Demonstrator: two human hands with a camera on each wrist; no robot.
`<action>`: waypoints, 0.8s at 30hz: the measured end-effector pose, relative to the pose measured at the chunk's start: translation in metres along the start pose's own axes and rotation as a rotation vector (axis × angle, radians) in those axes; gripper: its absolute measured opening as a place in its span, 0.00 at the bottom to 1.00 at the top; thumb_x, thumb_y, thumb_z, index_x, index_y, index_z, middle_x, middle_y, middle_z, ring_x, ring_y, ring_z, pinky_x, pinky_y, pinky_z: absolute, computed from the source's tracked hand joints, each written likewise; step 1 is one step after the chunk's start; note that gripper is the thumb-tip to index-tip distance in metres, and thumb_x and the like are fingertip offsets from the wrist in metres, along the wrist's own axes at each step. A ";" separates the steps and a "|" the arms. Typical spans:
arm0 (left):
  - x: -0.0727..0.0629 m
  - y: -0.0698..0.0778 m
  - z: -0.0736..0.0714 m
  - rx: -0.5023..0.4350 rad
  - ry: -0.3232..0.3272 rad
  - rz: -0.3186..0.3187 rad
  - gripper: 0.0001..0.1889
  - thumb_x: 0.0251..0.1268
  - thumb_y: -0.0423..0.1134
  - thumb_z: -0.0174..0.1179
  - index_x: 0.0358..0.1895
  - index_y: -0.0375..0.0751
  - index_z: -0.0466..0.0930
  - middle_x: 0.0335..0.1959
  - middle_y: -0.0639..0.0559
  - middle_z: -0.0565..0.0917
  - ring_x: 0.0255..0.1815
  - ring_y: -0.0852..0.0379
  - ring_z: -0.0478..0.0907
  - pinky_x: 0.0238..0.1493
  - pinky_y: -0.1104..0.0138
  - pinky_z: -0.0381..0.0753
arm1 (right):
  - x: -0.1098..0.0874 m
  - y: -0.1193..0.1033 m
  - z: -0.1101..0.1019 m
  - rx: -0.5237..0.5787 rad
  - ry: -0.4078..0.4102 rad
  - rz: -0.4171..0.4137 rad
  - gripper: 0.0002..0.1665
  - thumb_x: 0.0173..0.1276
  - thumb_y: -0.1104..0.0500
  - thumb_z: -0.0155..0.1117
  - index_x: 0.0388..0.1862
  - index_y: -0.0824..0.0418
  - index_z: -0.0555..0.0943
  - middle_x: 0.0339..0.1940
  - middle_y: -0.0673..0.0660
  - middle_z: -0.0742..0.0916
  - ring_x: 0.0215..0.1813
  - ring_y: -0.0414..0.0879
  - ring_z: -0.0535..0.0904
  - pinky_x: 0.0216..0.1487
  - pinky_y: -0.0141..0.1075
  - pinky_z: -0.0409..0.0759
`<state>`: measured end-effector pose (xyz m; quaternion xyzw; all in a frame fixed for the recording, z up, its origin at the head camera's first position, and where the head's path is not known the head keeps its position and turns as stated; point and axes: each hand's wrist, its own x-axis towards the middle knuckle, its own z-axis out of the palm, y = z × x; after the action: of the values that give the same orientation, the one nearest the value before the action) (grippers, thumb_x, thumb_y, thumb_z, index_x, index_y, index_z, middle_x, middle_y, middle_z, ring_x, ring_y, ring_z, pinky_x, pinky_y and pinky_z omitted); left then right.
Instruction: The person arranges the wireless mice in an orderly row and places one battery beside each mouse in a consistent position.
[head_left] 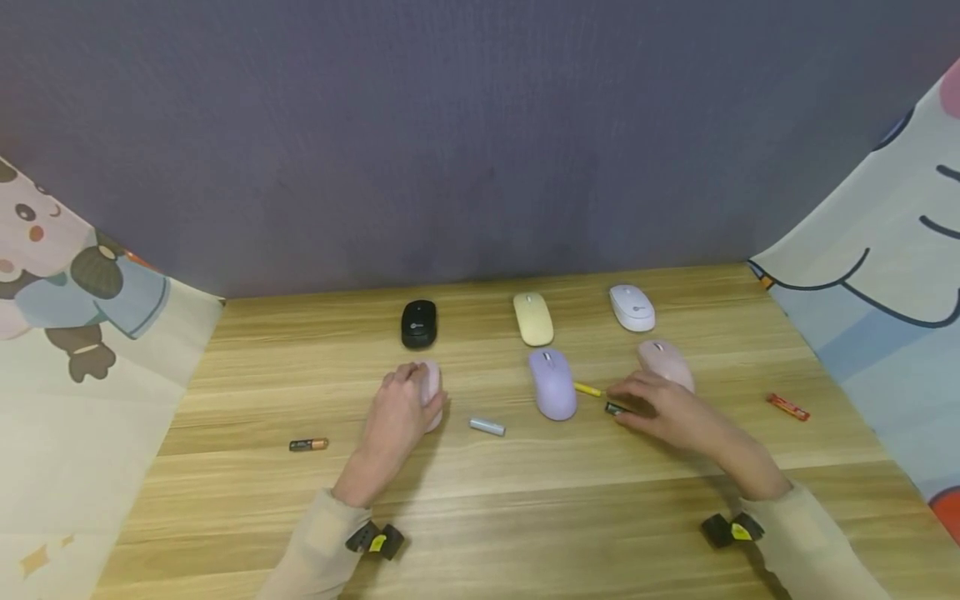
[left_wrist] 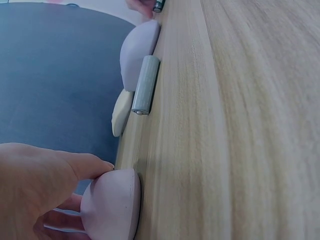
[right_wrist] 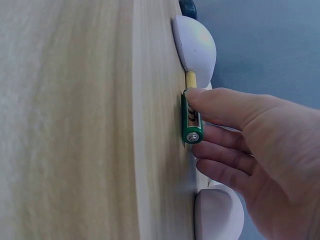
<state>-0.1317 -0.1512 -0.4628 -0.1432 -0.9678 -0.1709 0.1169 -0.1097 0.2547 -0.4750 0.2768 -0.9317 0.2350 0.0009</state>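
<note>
My left hand (head_left: 393, 417) grips a pale pink computer mouse (left_wrist: 112, 205) by its sides, thumb on one edge and fingers round the other. The mouse stays on the wooden table. Over on the right, my right hand (head_left: 671, 414) pinches a green battery (right_wrist: 192, 122) between thumb and fingers, low at the tabletop. Just beyond that battery lies a thin yellow battery (head_left: 588, 389), close to a purple mouse (head_left: 553, 387). A second pink mouse (head_left: 667, 364) sits behind the right hand, partly covered by it. Between the hands rests a grey battery (head_left: 487, 427).
Along the back stand a black mouse (head_left: 418, 323), a yellow mouse (head_left: 533, 319) and a white mouse (head_left: 632, 307). A black-and-copper battery (head_left: 308, 445) lies at the left, a red battery (head_left: 787, 407) at the right. A dark panel (head_left: 480, 167) rises behind the table.
</note>
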 end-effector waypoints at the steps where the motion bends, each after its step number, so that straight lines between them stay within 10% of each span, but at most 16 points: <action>1: 0.000 0.000 0.000 0.000 -0.001 0.000 0.27 0.60 0.43 0.76 0.54 0.24 0.83 0.51 0.28 0.85 0.43 0.36 0.86 0.35 0.54 0.91 | 0.000 0.000 0.000 -0.001 -0.001 -0.001 0.19 0.65 0.60 0.76 0.54 0.61 0.86 0.50 0.52 0.89 0.51 0.48 0.85 0.54 0.48 0.87; 24: 0.000 -0.001 0.000 0.008 -0.014 0.002 0.28 0.61 0.44 0.75 0.56 0.24 0.82 0.52 0.28 0.85 0.45 0.36 0.86 0.37 0.54 0.91 | 0.006 0.001 -0.001 0.000 0.051 -0.060 0.12 0.61 0.66 0.76 0.44 0.59 0.88 0.34 0.41 0.84 0.36 0.33 0.77 0.35 0.30 0.83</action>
<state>-0.1321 -0.1522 -0.4627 -0.1448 -0.9691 -0.1659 0.1108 -0.1151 0.2529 -0.4739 0.2986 -0.9226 0.2420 0.0316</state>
